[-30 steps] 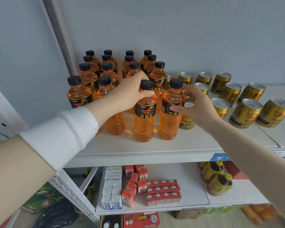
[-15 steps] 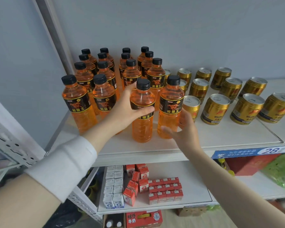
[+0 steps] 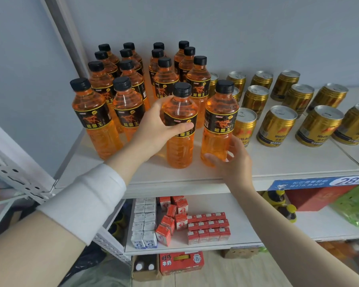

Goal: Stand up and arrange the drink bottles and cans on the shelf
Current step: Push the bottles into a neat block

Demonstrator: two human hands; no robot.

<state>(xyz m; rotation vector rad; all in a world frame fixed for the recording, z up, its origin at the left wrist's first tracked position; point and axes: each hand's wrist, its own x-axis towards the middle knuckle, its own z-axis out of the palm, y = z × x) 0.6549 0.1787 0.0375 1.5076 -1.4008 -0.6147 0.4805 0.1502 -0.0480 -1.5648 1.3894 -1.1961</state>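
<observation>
Several orange drink bottles with black caps stand upright in rows on the white shelf [image 3: 288,162]. My left hand [image 3: 153,129] grips the front middle bottle [image 3: 180,146] round its label, thumb across the front. Just to its right stands another front bottle [image 3: 218,121], and my right hand [image 3: 232,160] holds its lower body with fingers curled round it. Both bottles stand on the shelf. Several gold cans [image 3: 276,125] stand upright to the right of the bottles.
A grey wall backs the shelf, and a perforated white upright [image 3: 15,172] slants at the left. The lower shelf [image 3: 247,235] carries small white and red cartons [image 3: 207,226], yellow-capped bottles and a green pack. A blue price strip [image 3: 319,183] runs on the shelf edge.
My right hand slid down from the neck of the right front bottle to its lower body. My left hand moved from the cap to the label. The view moved closer.
</observation>
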